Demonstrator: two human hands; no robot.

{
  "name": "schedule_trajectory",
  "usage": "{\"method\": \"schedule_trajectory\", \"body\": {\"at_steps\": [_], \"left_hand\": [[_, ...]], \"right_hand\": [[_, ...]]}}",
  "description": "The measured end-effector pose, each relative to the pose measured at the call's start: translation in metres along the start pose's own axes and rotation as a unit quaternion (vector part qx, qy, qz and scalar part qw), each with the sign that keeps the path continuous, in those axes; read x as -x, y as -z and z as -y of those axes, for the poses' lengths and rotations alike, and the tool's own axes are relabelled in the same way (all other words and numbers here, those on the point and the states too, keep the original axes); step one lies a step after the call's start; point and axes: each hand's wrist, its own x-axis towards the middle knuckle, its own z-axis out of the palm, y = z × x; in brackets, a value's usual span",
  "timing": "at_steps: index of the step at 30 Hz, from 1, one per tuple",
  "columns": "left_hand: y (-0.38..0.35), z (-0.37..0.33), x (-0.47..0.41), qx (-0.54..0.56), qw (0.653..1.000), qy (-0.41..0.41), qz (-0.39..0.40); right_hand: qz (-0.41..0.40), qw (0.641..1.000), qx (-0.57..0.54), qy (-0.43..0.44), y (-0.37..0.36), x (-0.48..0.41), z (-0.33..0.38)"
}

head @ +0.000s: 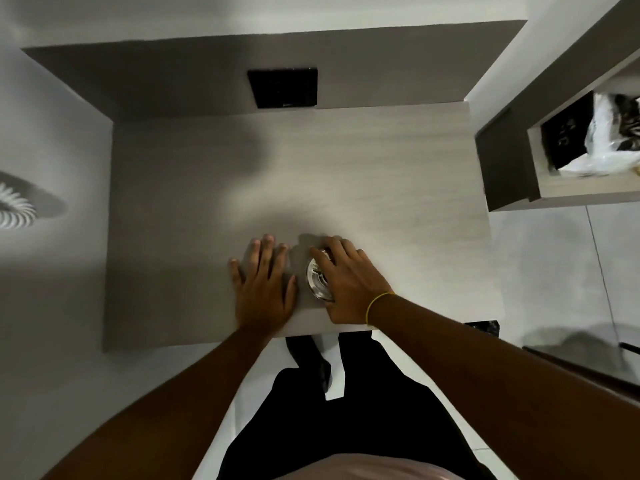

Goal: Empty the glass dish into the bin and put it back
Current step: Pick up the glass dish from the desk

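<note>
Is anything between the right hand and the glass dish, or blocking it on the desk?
Nothing visible does. The right hand already lies over the glass dish near the desk's front edge. The left hand rests flat beside it, apart from it. No bin is in view, so that path cannot be judged.

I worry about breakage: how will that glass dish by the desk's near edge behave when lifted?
The glass dish looks rigid and probably heavy for its size, so it should not flex. Its shiny surface may be slippery under the right hand resting over it. It sits low and flat on the desk, so tipping seems unlikely, but a drop could chip it.
</note>
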Motion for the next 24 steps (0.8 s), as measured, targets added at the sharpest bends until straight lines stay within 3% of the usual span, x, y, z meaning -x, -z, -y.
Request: {"method": "schedule_trajectory", "body": {"at_steps": [5,11,15,19,24], "left_hand": [[0.003,-0.001,-0.001,0.007,1.000,0.003,0.003],[0.000,-0.001,-0.001,0.011,1.000,0.003,-0.002],[-0.003,0.001,0.000,0.007,1.000,0.000,-0.009],[-0.001,0.001,0.000,0.005,1.000,0.005,-0.004],[0.004,-0.002,0.000,0.004,1.000,0.003,0.000]], "right_hand": [[0.055,0.998,0.026,0.019,0.013,-0.010,-0.002],[0.047,0.998,0.026,0.025,0.019,-0.009,-0.001],[0.006,0.999,-0.050,0.015,0.021,0.008,-0.005],[-0.070,0.984,-0.156,-0.053,0.015,0.028,-0.024],[-0.114,0.975,-0.126,-0.140,0.005,0.053,-0.066]]}}
